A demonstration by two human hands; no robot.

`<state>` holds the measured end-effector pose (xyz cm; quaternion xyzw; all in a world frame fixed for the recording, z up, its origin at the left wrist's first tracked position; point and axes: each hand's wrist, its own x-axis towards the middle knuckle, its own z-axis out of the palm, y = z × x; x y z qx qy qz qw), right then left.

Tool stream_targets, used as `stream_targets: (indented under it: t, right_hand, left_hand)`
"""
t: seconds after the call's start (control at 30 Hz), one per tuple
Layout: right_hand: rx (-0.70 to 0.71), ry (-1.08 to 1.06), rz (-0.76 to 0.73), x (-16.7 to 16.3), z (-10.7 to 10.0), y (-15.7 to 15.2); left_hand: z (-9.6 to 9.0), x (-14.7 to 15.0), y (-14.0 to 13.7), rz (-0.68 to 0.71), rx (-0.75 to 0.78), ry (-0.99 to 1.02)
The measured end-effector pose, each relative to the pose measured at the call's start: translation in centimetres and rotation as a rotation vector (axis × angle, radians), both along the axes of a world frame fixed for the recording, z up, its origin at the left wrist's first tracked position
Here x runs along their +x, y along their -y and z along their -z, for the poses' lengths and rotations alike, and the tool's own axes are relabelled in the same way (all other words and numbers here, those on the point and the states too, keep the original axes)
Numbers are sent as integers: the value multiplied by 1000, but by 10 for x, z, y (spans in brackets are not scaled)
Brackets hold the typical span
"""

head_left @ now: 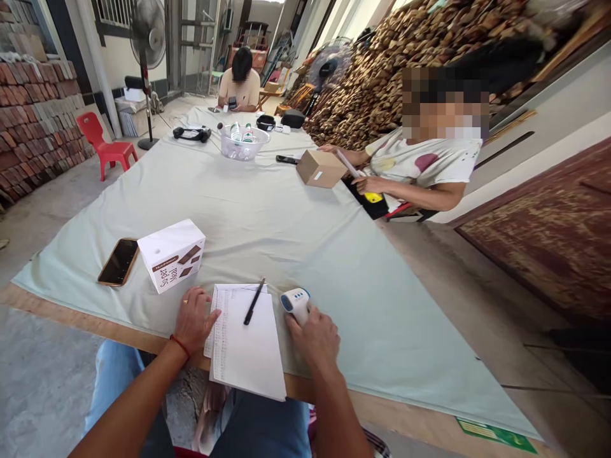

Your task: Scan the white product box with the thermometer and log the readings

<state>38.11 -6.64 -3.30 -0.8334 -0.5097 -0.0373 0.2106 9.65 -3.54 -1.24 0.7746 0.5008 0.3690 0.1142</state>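
In the head view my right hand (315, 337) is wrapped round a white and blue infrared thermometer (296, 305) near the table's front edge. My left hand (193, 321) lies on the cloth with its fingers apart, its thumb touching the left side of a stack of paper sheets (251, 356). Small handwriting runs down the left part of the sheets, which overhang the table edge. A black pen (254, 301) lies slantwise across their upper part. Just beyond my left hand stands a white box (174, 254) with brown printing. Left of it lies a phone (118, 262) in an orange-brown case.
A pale green cloth (229, 203) covers the table. Farther off are a clear basket (243, 146) of bottles and a cardboard box (321, 168). One person (424, 162) sits at the right holding a long object; another (241, 86) sits at the far end. A red chair (105, 146) stands left.
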Motion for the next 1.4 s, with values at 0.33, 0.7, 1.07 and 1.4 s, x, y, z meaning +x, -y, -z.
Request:
stream_targets:
  t: [0.33, 0.7, 1.07, 1.4]
  right_hand:
    - [246, -649, 10, -7, -23, 10]
    - [270, -1278, -520, -129, -86, 18]
    - [185, -1264, -626, -193, -105, -21]
    - [34, -1193, -526, -199, -103, -24]
  left_hand:
    - [-5, -60, -23, -601, 92, 418]
    - [-21, -72, -38, -172, -240, 667]
    - [-16, -74, -32, -98, -188, 444]
    - [-8, -74, -34, -100, -211, 533]
